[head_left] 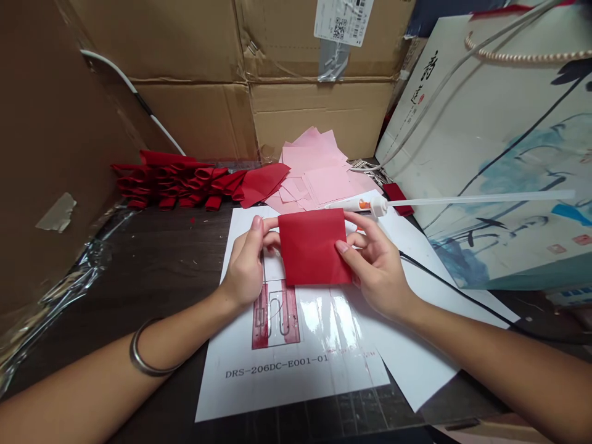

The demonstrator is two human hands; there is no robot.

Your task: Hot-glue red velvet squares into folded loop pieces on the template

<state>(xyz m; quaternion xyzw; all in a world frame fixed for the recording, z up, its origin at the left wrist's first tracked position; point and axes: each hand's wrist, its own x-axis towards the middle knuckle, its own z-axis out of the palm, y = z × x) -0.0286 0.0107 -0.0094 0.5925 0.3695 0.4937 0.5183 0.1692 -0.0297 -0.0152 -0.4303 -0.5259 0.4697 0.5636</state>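
A red square sheet [314,248], smooth and flat, is held up above a printed page [296,385]. My right hand [377,265] pinches its right edge, thumb on the front and fingers behind. At the left edge, my left hand [250,262] has its fingertips reaching behind the sheet, with the thumb raised beside it rather than on the front. Just behind the sheet lies a white tube [354,205] with a long, thin, clear nozzle [481,198] pointing right. The page bears a red-stained drawing [276,316], partly covered by the sheet.
Folded red pieces [176,182] are piled at the back left. Pink sheets [319,166] lie fanned at the back centre, beside metal clips [370,169]. Cardboard boxes [185,117] wall the back and left. A painted bag [504,154] stands right; a black cable [457,296] crosses white paper.
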